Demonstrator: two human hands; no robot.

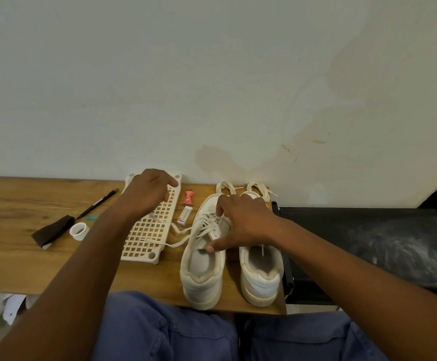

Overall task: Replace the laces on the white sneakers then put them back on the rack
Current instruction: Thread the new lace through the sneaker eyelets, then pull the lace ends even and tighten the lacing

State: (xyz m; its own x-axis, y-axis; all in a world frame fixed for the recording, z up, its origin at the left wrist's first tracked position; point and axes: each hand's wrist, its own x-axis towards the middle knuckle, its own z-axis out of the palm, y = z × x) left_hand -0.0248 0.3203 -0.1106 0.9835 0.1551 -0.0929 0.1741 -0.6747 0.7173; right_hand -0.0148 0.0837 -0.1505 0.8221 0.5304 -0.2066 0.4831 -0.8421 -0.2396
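Resting on the left sneaker point(203, 259), right hand point(240, 222) is pinching its laces point(204, 225); left hand point(147, 194) is pulling a lace end point(157, 217) above the rack point(149, 230), sneaker heels overhanging the worktop point(17, 256) edge.

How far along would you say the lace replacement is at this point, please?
Early. The left sneaker is still laced; the left hand pulls its lace over the rack while the right hand steadies it. The right sneaker looks unlaced. Two coiled laces wait unused; racking remains.
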